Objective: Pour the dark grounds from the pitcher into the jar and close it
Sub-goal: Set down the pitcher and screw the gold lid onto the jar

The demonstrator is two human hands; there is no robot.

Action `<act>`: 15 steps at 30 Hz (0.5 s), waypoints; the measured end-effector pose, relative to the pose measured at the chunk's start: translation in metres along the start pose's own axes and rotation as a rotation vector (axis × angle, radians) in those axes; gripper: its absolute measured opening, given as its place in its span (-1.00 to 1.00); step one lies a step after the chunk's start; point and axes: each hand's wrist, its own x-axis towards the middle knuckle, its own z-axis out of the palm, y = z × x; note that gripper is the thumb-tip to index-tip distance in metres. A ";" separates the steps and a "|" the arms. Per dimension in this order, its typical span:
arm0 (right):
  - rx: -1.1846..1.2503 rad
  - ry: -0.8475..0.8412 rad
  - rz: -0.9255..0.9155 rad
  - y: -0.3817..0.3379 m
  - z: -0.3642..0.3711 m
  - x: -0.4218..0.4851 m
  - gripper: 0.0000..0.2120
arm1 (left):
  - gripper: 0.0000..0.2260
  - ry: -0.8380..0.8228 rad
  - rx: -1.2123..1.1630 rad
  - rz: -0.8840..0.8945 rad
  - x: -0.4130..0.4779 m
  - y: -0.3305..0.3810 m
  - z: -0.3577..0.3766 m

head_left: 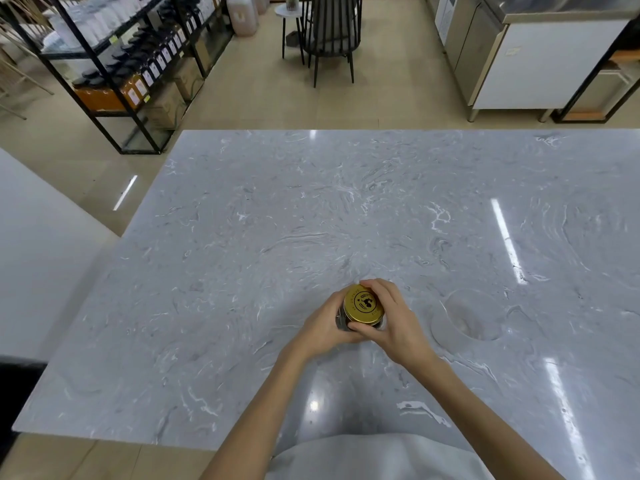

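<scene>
**Lid going on the jar, both hands busy**

So the jar (343,320) is sitting on the grey marbled surface (277,220), close to the near edge and pretty much dead centre in front of the person. You can barely see the glass, just a dark sliver under the gold lid (363,304), which looks like the grounds already being inside, though that's my guess.

The left hand (325,329) is wrapping around the jar body from the side, closed on it, most likely bracing it so it isn't spinning on that slick top. The right hand (389,318) is coming over from the other side with fingers curled around the lid's rim, gripping it the way you do when you're twisting. Whether the lid is fully seated or only resting on the threads, I can't tell from here.

Off to the right, well apart from the jar, a clear glass pitcher (467,315) is standing on the surface, looking empty. Parked out of elbow range, which makes sense while screwing.

Further back there's a black chair (330,29) and shelving with bottles (138,64) on the floor beyond the surface.
</scene>
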 end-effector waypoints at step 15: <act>0.064 -0.317 -0.132 0.009 -0.027 0.014 -0.38 | -0.32 -0.166 0.006 -0.048 0.008 0.008 -0.022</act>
